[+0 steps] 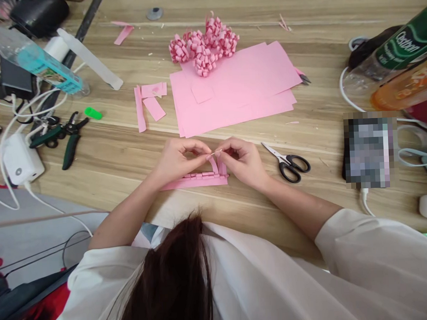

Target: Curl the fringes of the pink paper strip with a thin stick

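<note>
Close to the table's front edge lies a fringed pink paper strip (200, 182), its cut tabs folded over along the upper edge. One narrow tab rises from its right end to my fingertips. My left hand (180, 161) pinches the top of this tab from the left between thumb and forefinger. From the other side, my right hand (243, 161) pinches at the same spot, the fingertips nearly touching. What exactly lies between the fingertips is small and partly hidden. Scissors (287, 161) with black handles lie slightly spread to the right of my right hand.
Curled pink paper flowers (206, 44) rest at the back on pink paper sheets (231, 91). Pink scraps (154, 108) lie left of them. Wire strippers (69, 138), a green cap (93, 113) and a tilted bottle (50, 68) occupy the left; bottles (396, 53) and a phone (368, 148) the right.
</note>
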A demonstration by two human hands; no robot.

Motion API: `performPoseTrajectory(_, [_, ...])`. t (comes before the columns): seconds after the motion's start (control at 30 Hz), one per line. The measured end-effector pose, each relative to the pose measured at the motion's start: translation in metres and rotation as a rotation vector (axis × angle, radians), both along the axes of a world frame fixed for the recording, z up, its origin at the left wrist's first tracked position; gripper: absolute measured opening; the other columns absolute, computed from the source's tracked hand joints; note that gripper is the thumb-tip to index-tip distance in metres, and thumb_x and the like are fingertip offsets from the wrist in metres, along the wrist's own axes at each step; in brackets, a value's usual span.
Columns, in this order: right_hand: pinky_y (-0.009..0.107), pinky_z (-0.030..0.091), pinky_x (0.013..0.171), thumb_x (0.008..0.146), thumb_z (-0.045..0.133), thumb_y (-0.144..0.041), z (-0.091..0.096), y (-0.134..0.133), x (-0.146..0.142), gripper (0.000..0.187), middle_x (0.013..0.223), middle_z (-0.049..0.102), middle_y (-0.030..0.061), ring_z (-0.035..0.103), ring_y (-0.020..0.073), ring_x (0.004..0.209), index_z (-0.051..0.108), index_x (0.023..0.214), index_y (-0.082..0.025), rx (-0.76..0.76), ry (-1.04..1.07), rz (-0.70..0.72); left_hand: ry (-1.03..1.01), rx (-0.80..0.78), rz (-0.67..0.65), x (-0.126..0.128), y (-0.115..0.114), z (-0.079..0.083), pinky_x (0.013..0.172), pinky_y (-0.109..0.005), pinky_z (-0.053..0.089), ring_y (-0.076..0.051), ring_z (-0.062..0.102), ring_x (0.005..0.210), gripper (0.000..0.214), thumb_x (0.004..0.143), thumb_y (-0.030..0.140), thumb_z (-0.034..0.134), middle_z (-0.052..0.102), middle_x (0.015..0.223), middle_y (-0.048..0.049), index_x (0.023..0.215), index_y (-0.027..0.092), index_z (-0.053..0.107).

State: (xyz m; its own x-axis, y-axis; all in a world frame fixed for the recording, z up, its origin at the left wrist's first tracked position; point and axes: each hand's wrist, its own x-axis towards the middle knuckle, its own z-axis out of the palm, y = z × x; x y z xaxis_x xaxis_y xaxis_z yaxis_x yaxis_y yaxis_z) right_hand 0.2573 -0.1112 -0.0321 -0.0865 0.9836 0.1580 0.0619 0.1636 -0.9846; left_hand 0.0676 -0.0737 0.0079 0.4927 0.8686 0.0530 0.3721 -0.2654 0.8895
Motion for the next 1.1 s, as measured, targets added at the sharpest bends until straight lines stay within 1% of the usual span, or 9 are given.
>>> performPoseTrajectory(0.17, [0.028, 0.044, 0.064, 0.085, 0.062, -0.027, 0.0019, -0.0006, 0.0004, 0.014, 0.073, 0.068, 0.0025, 0.059, 0.0138, 0.068, 0.067, 0.075, -0.018, 0.004, -0.009, 0.029, -0.024, -0.036, 0.000, -0.0004, -0.0003, 0.0012, 0.069, -0.020, 0.055, -0.012, 0.070, 0.071, 0.011, 0.077, 0.025, 0.076, 0.075, 0.077, -0.0042, 0.079, 0.014, 0.074])
performPoseTrajectory(0.3, [0.026, 0.044, 0.062, 0.085, 0.063, -0.028, 0.0030, -0.0010, 0.0005, 0.015, 0.074, 0.067, 0.0021, 0.059, 0.0130, 0.067, 0.067, 0.075, -0.018, 0.000, -0.005, 0.030, -0.055, -0.043, 0.047, 0.0011, -0.0006, 0.0013, 0.067, -0.020, 0.054, -0.011, 0.068, 0.069, 0.013, 0.073, 0.024, 0.078, 0.073, 0.073, -0.0032, 0.072, 0.014, 0.070])
performPoseTrajectory(0.43, [0.026, 0.044, 0.058, 0.085, 0.062, -0.027, 0.0031, -0.0011, 0.0006, 0.013, 0.074, 0.067, 0.0019, 0.058, 0.0122, 0.063, 0.068, 0.078, -0.018, 0.002, -0.011, 0.060, -0.069, -0.049, 0.081, 0.0032, -0.0012, 0.0005, 0.067, -0.021, 0.054, -0.012, 0.068, 0.068, 0.016, 0.070, 0.024, 0.079, 0.071, 0.070, -0.0029, 0.069, 0.014, 0.067])
performPoseTrajectory(0.67, [0.026, 0.043, 0.060, 0.085, 0.062, -0.024, 0.0005, -0.0004, 0.0003, 0.011, 0.075, 0.067, 0.0023, 0.058, 0.0125, 0.065, 0.070, 0.080, -0.017, 0.052, -0.039, 0.058, -0.067, -0.118, 0.101, 0.0035, -0.0011, 0.0007, 0.067, -0.021, 0.054, -0.014, 0.071, 0.069, 0.023, 0.066, 0.024, 0.081, 0.071, 0.069, -0.0035, 0.065, 0.014, 0.060])
performPoseTrajectory(0.8, [0.026, 0.045, 0.062, 0.085, 0.062, -0.022, 0.0008, -0.0003, 0.0003, 0.010, 0.077, 0.069, 0.0031, 0.060, 0.0132, 0.068, 0.070, 0.082, -0.017, 0.041, -0.039, 0.074, -0.058, -0.125, 0.094, 0.0025, -0.0014, 0.0007, 0.066, -0.021, 0.053, -0.014, 0.072, 0.069, 0.025, 0.066, 0.022, 0.080, 0.073, 0.070, -0.0049, 0.064, 0.015, 0.056])
performPoseTrajectory(0.97, [0.027, 0.045, 0.063, 0.084, 0.064, -0.021, 0.0018, -0.0004, 0.0009, 0.006, 0.079, 0.070, 0.0034, 0.061, 0.0142, 0.070, 0.069, 0.080, -0.018, 0.074, -0.062, 0.084, -0.039, -0.092, 0.077, 0.0024, -0.0021, -0.0004, 0.063, -0.020, 0.052, -0.013, 0.070, 0.066, 0.026, 0.066, 0.021, 0.079, 0.073, 0.068, -0.0039, 0.062, 0.017, 0.054])
performPoseTrajectory(1.1, [0.027, 0.046, 0.065, 0.086, 0.064, -0.023, 0.0032, -0.0009, 0.0015, 0.008, 0.080, 0.070, 0.0030, 0.061, 0.0140, 0.070, 0.069, 0.080, -0.019, 0.037, -0.079, 0.089, 0.016, -0.017, 0.018, 0.0023, -0.0020, 0.0014, 0.067, -0.022, 0.053, -0.013, 0.070, 0.068, 0.020, 0.072, 0.023, 0.075, 0.074, 0.071, -0.0038, 0.063, 0.017, 0.058])
